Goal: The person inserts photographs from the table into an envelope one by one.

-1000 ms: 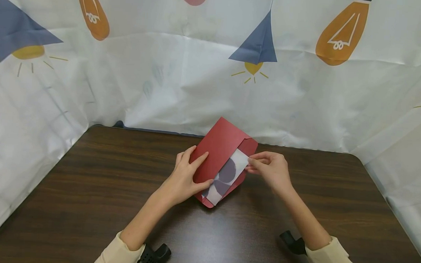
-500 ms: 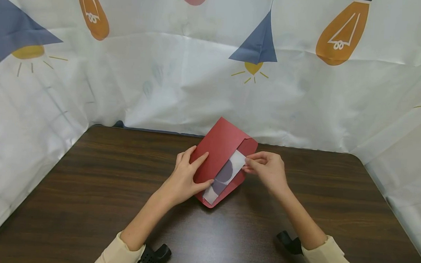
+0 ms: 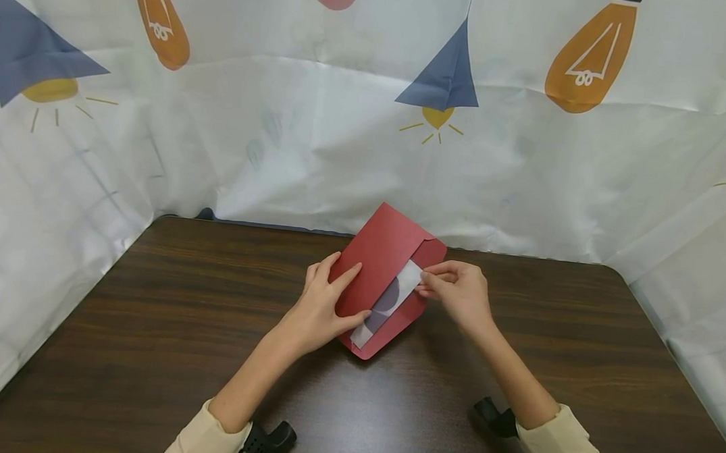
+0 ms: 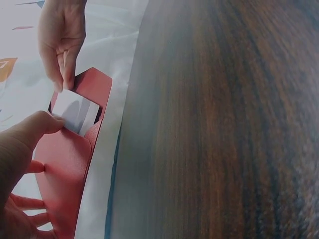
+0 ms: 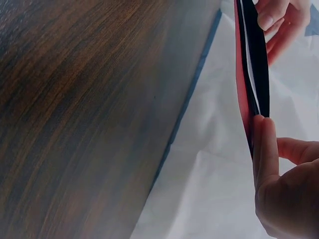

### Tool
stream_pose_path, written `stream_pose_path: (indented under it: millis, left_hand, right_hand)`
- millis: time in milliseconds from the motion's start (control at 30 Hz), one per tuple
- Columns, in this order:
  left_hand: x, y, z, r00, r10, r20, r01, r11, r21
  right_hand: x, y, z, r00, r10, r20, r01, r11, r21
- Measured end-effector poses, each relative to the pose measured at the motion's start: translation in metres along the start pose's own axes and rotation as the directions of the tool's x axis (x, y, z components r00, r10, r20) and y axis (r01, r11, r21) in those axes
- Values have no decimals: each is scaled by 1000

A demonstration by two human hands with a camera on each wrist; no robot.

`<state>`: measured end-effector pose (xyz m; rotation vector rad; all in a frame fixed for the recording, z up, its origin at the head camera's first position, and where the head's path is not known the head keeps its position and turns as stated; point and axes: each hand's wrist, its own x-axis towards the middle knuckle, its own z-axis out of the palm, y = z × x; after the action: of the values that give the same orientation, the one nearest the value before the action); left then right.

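Observation:
A red paper envelope (image 3: 370, 260) lies slanted near the table's far edge, its flap (image 3: 430, 256) unfolded toward the right. Out of its mouth sticks a white sheet (image 3: 411, 277) printed with purple-grey rounded shapes; the rest is hidden inside. My left hand (image 3: 319, 306) rests with spread fingers on the envelope's face, the thumb beside the mouth. At the sheet's upper right corner, my right hand (image 3: 460, 291) pinches it between thumb and fingers. The right wrist view shows the envelope (image 5: 243, 84) edge-on, with the white sheet (image 5: 249, 55) between its layers.
Both hands work over a dark wood-grain table (image 3: 150, 352). Behind it hangs a white curtain (image 3: 281, 148) printed with lamps and bulbs. Black wrist devices (image 3: 268, 442) sit by both cream sleeves (image 3: 207, 443).
The sheet has slid left and deeper into the envelope, so a narrower strip shows. My right hand has moved slightly left with it. The left hand stays almost in place.

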<state>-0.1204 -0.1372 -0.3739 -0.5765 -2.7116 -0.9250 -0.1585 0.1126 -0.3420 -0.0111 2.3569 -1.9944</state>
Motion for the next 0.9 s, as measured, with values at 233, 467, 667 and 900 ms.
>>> stream_pose_path:
  millis: [233,467,667,900]
  left_hand:
    - [0,1,0,1000,1,-3,-1,1000,-6]
    - [0,1,0,1000,19,-11,-19,1000,-8]
    - [0,2,1,1000,23,-10,-23,1000,-14]
    - [0,2,1,1000,18,-5,-19,1000,-13]
  right_hand:
    - [1,2,3,1000,-4,-12,4,1000,-3]
    - [3,6,4,1000,-4,-25,4,1000,4]
    - [4,6,6,999,1,-39,0,1000,23]
    - [4,4,8,999,14,-41,-12,999,44]
